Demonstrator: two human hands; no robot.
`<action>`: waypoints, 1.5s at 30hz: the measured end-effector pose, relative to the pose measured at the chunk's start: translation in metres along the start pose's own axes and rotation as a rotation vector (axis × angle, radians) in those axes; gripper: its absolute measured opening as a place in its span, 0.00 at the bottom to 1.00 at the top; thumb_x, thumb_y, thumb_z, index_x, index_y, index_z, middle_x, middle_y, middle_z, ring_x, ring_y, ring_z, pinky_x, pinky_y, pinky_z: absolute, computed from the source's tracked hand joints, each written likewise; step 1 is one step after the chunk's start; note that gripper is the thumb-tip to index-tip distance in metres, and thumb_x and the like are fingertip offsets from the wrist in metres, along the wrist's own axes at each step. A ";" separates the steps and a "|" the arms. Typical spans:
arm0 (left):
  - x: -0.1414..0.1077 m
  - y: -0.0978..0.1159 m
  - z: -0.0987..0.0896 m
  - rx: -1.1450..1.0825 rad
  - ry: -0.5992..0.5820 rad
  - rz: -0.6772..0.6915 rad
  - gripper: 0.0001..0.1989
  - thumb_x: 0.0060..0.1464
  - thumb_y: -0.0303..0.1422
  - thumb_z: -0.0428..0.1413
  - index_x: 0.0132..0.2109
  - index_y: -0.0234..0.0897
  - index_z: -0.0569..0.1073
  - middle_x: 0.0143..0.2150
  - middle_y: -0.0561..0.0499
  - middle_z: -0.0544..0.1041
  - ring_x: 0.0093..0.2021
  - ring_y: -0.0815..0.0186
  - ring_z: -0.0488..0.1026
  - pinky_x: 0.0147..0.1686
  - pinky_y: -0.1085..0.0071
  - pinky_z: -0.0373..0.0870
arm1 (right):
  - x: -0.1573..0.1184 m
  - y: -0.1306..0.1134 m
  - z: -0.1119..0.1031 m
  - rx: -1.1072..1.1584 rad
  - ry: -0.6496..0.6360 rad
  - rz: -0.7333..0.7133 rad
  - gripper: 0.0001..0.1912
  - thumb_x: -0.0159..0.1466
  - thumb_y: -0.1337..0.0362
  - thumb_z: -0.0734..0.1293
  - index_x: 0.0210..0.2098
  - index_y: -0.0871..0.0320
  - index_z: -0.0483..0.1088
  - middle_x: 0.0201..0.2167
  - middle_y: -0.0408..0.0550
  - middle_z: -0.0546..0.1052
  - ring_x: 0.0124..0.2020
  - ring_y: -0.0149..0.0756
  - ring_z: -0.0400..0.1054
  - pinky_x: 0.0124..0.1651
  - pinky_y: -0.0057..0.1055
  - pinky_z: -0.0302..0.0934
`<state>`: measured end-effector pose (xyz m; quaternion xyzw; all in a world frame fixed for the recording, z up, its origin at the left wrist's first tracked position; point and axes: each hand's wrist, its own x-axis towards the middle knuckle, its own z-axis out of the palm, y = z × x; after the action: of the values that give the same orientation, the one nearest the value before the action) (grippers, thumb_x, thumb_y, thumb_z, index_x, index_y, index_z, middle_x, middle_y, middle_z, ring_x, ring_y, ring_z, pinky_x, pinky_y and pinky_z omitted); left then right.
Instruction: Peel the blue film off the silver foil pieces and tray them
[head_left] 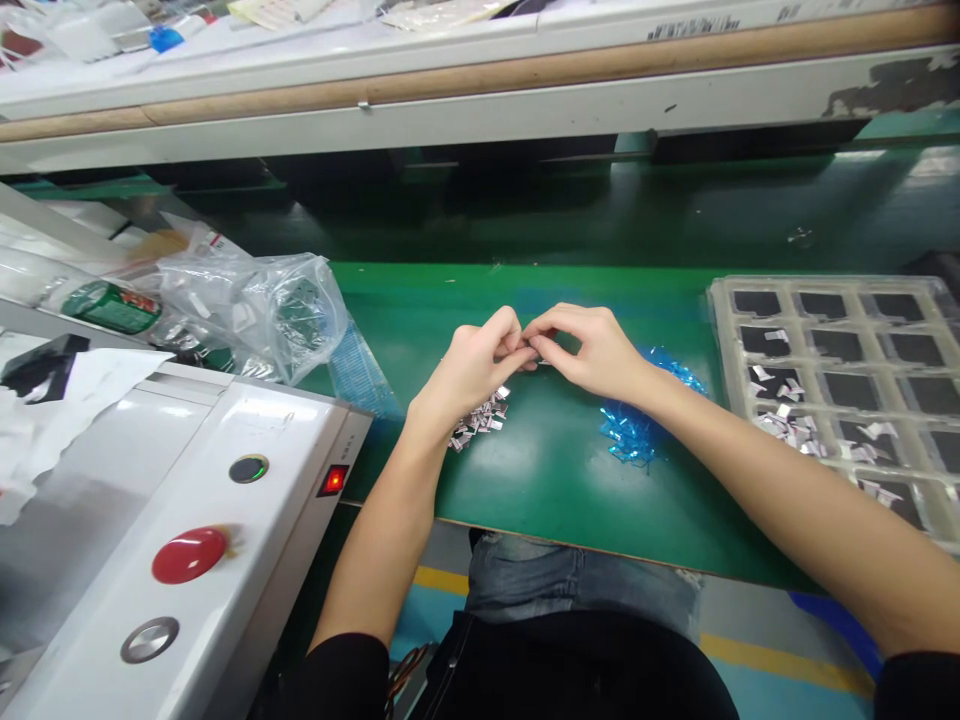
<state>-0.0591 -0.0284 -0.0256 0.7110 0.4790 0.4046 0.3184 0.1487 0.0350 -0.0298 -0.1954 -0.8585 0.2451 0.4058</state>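
My left hand [472, 365] and my right hand [592, 350] meet fingertip to fingertip above the green mat [555, 470], pinching one tiny part [534, 347] between them; the fingers hide most of it. Under my left hand lies a small heap of grey-and-white parts [480, 418]. A pile of crumpled blue film scraps [636, 425] sits beneath my right wrist. To the right stands a clear compartment tray [840, 380] with dark cells, some holding loose small parts.
A white machine [187, 520] with a red button, a lit red switch and a green-ringed button stands at the left. Clear plastic bags [255, 310] lie behind it. A conveyor frame [480, 100] runs across the back. The table's front edge is near my lap.
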 end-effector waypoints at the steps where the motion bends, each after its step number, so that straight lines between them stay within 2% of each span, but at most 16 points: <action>1: 0.000 0.000 0.000 0.000 -0.001 0.001 0.17 0.66 0.34 0.62 0.37 0.41 0.59 0.31 0.58 0.76 0.40 0.64 0.87 0.32 0.80 0.74 | 0.000 0.000 0.000 -0.003 0.005 0.008 0.08 0.72 0.68 0.66 0.41 0.56 0.79 0.38 0.47 0.83 0.38 0.40 0.77 0.43 0.35 0.67; 5: 0.000 0.000 0.002 0.004 -0.014 -0.013 0.16 0.65 0.34 0.62 0.38 0.41 0.59 0.31 0.59 0.74 0.41 0.65 0.87 0.33 0.80 0.75 | 0.001 0.001 -0.001 0.032 -0.013 0.027 0.08 0.71 0.69 0.67 0.44 0.56 0.79 0.40 0.47 0.82 0.39 0.40 0.76 0.45 0.36 0.67; 8: 0.000 -0.001 0.003 0.022 -0.020 -0.020 0.17 0.66 0.36 0.62 0.38 0.41 0.59 0.31 0.58 0.75 0.41 0.65 0.86 0.34 0.79 0.76 | 0.003 0.003 -0.004 0.066 -0.078 0.019 0.10 0.70 0.69 0.68 0.49 0.56 0.78 0.41 0.47 0.81 0.41 0.41 0.74 0.47 0.36 0.66; 11: 0.001 -0.002 0.003 0.061 -0.009 -0.005 0.19 0.63 0.37 0.65 0.38 0.41 0.60 0.33 0.57 0.77 0.41 0.65 0.86 0.36 0.78 0.77 | 0.004 0.005 -0.007 0.052 -0.139 0.023 0.10 0.69 0.68 0.68 0.49 0.56 0.77 0.38 0.47 0.79 0.41 0.42 0.72 0.46 0.36 0.64; 15: 0.002 -0.001 -0.009 0.100 0.030 0.018 0.18 0.59 0.38 0.69 0.45 0.40 0.67 0.41 0.54 0.82 0.40 0.66 0.84 0.40 0.74 0.78 | 0.004 0.009 -0.011 0.000 -0.124 0.062 0.12 0.71 0.70 0.62 0.50 0.56 0.75 0.41 0.49 0.78 0.41 0.43 0.70 0.49 0.39 0.63; 17: 0.003 -0.003 -0.020 0.198 0.050 0.024 0.17 0.60 0.39 0.68 0.49 0.40 0.71 0.44 0.51 0.82 0.39 0.65 0.82 0.41 0.71 0.77 | 0.004 0.012 -0.014 -0.027 -0.106 0.090 0.12 0.71 0.70 0.61 0.49 0.56 0.74 0.42 0.50 0.79 0.40 0.44 0.70 0.50 0.40 0.63; 19: 0.003 -0.007 -0.031 0.348 0.006 0.022 0.15 0.61 0.41 0.67 0.49 0.41 0.76 0.44 0.50 0.83 0.41 0.62 0.79 0.44 0.66 0.75 | 0.005 0.016 -0.018 -0.058 -0.101 0.125 0.10 0.69 0.70 0.62 0.45 0.55 0.74 0.41 0.50 0.78 0.39 0.44 0.70 0.49 0.40 0.63; 23: 0.003 -0.014 -0.044 0.539 -0.220 -0.005 0.11 0.58 0.43 0.68 0.42 0.41 0.81 0.41 0.49 0.82 0.46 0.56 0.75 0.49 0.59 0.70 | 0.005 0.025 -0.023 -0.100 -0.095 0.186 0.07 0.66 0.70 0.65 0.40 0.55 0.75 0.37 0.49 0.77 0.37 0.44 0.69 0.47 0.40 0.63; 25: 0.002 -0.014 -0.046 0.543 -0.284 -0.031 0.10 0.57 0.42 0.67 0.40 0.41 0.81 0.40 0.49 0.81 0.46 0.56 0.74 0.49 0.60 0.69 | 0.005 0.028 -0.023 -0.110 -0.093 0.202 0.07 0.66 0.70 0.64 0.40 0.55 0.75 0.37 0.49 0.77 0.38 0.45 0.69 0.48 0.41 0.63; 31: 0.001 -0.009 -0.045 0.500 -0.342 -0.080 0.06 0.58 0.38 0.64 0.38 0.40 0.81 0.38 0.49 0.79 0.42 0.58 0.73 0.45 0.63 0.68 | 0.002 0.032 -0.021 -0.090 -0.134 0.210 0.09 0.68 0.70 0.61 0.44 0.56 0.71 0.39 0.50 0.78 0.37 0.43 0.68 0.44 0.38 0.61; 38: 0.001 -0.009 -0.043 0.503 -0.331 -0.094 0.05 0.54 0.36 0.64 0.34 0.40 0.79 0.35 0.50 0.79 0.38 0.59 0.74 0.41 0.64 0.68 | 0.006 0.026 -0.023 -0.105 -0.132 0.150 0.08 0.65 0.71 0.62 0.39 0.55 0.71 0.37 0.49 0.77 0.38 0.44 0.68 0.46 0.39 0.62; 41: 0.000 -0.007 -0.043 0.463 -0.331 -0.099 0.03 0.54 0.34 0.63 0.34 0.40 0.79 0.34 0.51 0.80 0.35 0.62 0.74 0.38 0.66 0.67 | 0.008 0.022 -0.023 -0.098 -0.095 0.149 0.08 0.65 0.70 0.63 0.36 0.55 0.74 0.35 0.47 0.77 0.35 0.42 0.68 0.45 0.39 0.62; 45: -0.001 -0.004 -0.042 0.406 -0.303 -0.096 0.04 0.55 0.33 0.61 0.34 0.40 0.79 0.32 0.52 0.80 0.32 0.65 0.73 0.34 0.68 0.67 | 0.009 0.020 -0.022 -0.081 0.013 0.186 0.05 0.65 0.68 0.66 0.37 0.55 0.76 0.34 0.47 0.77 0.33 0.40 0.65 0.42 0.38 0.62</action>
<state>-0.0982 -0.0249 -0.0090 0.7894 0.5304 0.1732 0.2559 0.1638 0.0617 -0.0241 -0.2923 -0.8432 0.2454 0.3786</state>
